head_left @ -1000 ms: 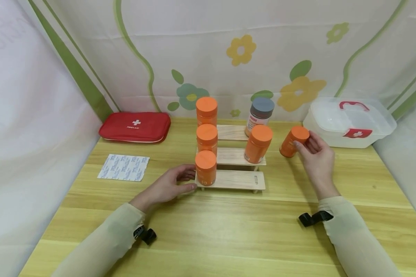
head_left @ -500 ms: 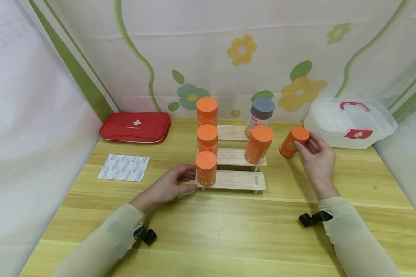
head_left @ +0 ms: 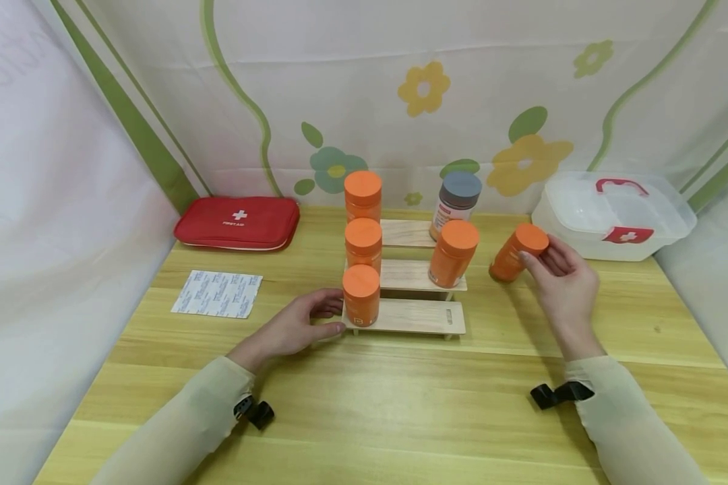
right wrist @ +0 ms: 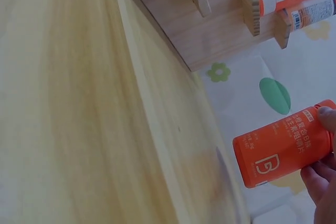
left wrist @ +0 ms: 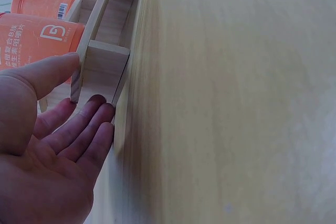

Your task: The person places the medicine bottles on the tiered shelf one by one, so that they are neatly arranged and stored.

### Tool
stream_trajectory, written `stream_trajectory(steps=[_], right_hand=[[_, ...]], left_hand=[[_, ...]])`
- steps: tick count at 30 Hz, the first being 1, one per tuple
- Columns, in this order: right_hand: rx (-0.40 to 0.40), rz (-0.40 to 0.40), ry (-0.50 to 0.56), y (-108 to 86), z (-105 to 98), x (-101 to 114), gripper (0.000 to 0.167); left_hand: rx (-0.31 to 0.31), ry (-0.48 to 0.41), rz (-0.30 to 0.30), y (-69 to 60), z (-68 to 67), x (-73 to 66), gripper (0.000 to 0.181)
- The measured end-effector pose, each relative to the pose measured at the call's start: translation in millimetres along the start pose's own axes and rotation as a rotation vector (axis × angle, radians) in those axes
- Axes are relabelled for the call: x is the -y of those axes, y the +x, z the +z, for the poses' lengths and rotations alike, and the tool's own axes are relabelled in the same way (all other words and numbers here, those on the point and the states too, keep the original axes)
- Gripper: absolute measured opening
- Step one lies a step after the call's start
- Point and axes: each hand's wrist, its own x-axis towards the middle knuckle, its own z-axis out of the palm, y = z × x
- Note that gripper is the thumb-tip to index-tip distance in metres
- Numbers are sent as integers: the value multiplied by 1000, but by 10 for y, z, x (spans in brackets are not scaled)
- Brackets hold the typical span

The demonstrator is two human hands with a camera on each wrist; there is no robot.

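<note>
My right hand (head_left: pixel 567 289) holds an orange pill bottle (head_left: pixel 512 256) near its orange lid, thumb on one side and fingers on the other. The bottle stands off the right end of a three-step wooden rack (head_left: pixel 418 315); whether its base touches the table I cannot tell. At the rack's left end, my left hand (head_left: pixel 291 320) touches the lowest step with loosely bent fingers (left wrist: pixel 86 132) and thumb. Along the rack's left side are three orange bottles (head_left: pixel 360 296), one per step. On the right, another orange bottle (head_left: pixel 453 252) occupies the middle step, and a grey-lidded bottle (head_left: pixel 457 202) the top one.
To the left lie a red first-aid pouch (head_left: pixel 236 223) and a white printed packet (head_left: pixel 217 294) on the wooden table (head_left: pixel 364 404). A translucent box (head_left: pixel 613 209) with a red handle and latch is close behind the right hand. A patterned curtain (head_left: pixel 315 60) hangs behind.
My right hand has shifted slightly to the right and toward me, and the lid end of its bottle has moved right with it. The left hand stays in place.
</note>
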Motion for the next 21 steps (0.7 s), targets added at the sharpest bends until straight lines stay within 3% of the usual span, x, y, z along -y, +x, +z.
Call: stream_trajectory(steps=[3, 8, 14, 21], right_hand=[[-4, -17, 44, -63, -41, 40, 61], [-6, -104, 21, -194, -117, 111, 57], [11, -200, 109, -364, -180, 207, 54], [35, -331, 8, -563, -209, 352, 55]], left_hand=[[1, -2, 0, 1, 0, 6, 63], [3, -5, 5, 5, -2, 27, 64], [5, -2, 1, 4, -3, 32, 64], [8, -4, -6, 2, -2, 39, 64]])
